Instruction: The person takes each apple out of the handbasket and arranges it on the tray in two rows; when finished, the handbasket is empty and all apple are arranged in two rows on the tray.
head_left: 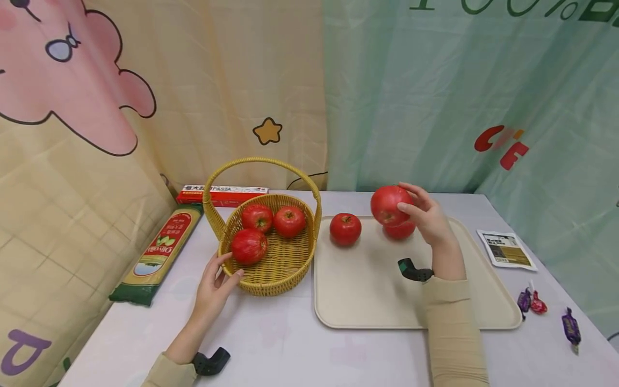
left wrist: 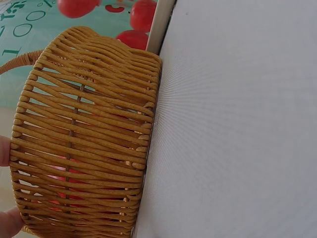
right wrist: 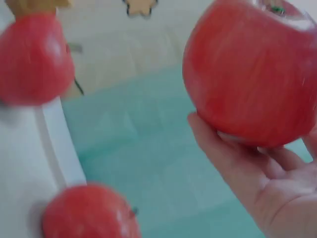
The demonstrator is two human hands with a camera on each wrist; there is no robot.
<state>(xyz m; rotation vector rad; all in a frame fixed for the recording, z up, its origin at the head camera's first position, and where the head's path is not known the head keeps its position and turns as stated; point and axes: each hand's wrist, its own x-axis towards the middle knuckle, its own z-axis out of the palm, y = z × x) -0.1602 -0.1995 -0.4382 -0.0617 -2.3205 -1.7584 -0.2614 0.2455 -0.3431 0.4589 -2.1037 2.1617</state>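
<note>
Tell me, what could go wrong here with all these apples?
The raised apple could slip from the right hand, which grips it by thumb and fingers, and perhaps bruise.
If it dropped, it might knock the two apples on the tray, which lie loose on the flat tray and could roll.
The left hand is at the basket's rim; a hard push there might shift the basket.

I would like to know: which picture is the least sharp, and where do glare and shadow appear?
Right wrist: softest overall, with whitish glare near the top of the held apple; left wrist: basket weave crisp, background apples softer; head: mostly clear, with faint shadow on the tray.
</note>
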